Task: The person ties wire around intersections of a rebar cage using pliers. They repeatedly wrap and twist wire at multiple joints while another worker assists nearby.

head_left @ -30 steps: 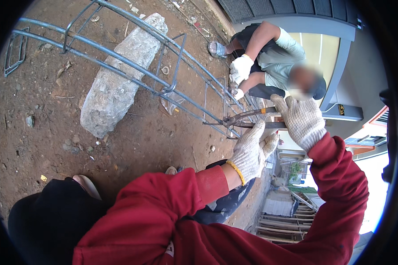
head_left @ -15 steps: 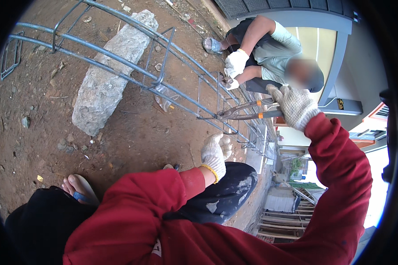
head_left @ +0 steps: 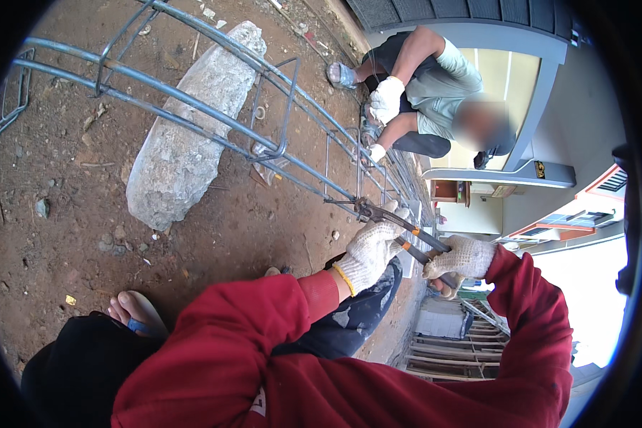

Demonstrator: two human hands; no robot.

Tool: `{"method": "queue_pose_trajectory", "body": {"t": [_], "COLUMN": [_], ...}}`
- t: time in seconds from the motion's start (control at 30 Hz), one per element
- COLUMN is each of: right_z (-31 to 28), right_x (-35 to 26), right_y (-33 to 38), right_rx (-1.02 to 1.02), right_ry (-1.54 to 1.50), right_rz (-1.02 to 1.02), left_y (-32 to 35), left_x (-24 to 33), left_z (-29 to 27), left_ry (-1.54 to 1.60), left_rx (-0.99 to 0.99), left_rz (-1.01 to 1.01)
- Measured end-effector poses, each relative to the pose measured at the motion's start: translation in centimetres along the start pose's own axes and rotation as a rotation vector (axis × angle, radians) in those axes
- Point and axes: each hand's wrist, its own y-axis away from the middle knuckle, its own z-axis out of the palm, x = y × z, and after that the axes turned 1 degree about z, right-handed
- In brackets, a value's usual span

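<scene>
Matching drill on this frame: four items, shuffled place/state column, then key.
1. pincers
2. grey stone slab
3. left hand
4. co-worker's gloved hand

A. flat on the dirt under the rebar cage
B. at the far end of the cage
C. head at a cage bar, handles in the right hand
D. white glove, on the tool near its head

Pairs: 1-C, 2-A, 3-D, 4-B

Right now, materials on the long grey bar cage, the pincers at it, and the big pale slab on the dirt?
Long grey bar cage: looks like steel rebar, dull blue-grey, slightly glossy, with thinner bent stirrups. Pincers gripped in both gloved hands, left hand and right hand: dark metal jaws, handles with orange bands, probably plastic sleeves. Big pale slab: rough, chalky, likely stone or broken concrete.
</scene>
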Motion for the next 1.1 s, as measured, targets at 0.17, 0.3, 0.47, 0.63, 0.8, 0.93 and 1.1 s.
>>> {"method": "queue_pose_trajectory", "body": {"t": [0.17, 0.3, 0.47, 0.63, 0.8, 0.93, 1.1], "right_z": [1.8, 1.5, 0.4, 0.4, 4.0, 7.5, 0.9], "right_x": [-0.8, -2.0, -2.2, -3.3, -5.5, -3.6, -2.1], "right_y": [1.5, 1.7, 0.9, 1.0, 3.7, 4.1, -1.0], "right_rx": [0.139, 0.123, 0.174, 0.228, 0.733, 1.188, 1.232], "right_ry": [0.049, 0.165, 0.392, 0.591, 1.027, 1.514, 1.521], "right_rz": [-0.108, -0.148, -0.161, -0.296, -0.225, -0.285, -0.189], "left_y": [-0.1, 0.4, 0.7, 0.0, -1.2, -2.3, -4.2], "left_x": [0.3, 0.2, 0.8, 0.9, 0.7, 0.4, -0.2], "left_z": [2.1, 2.5, 2.6, 3.3, 4.2, 4.5, 5.3], "left_ry": [0.181, 0.293, 0.387, 0.391, 0.451, 0.259, 0.541], "left_rx": [0.002, 0.03, -0.08, 0.018, 0.06, 0.079, 0.165], "left_rz": [-0.057, -0.044, -0.141, -0.142, -0.124, -0.054, -0.082]}}
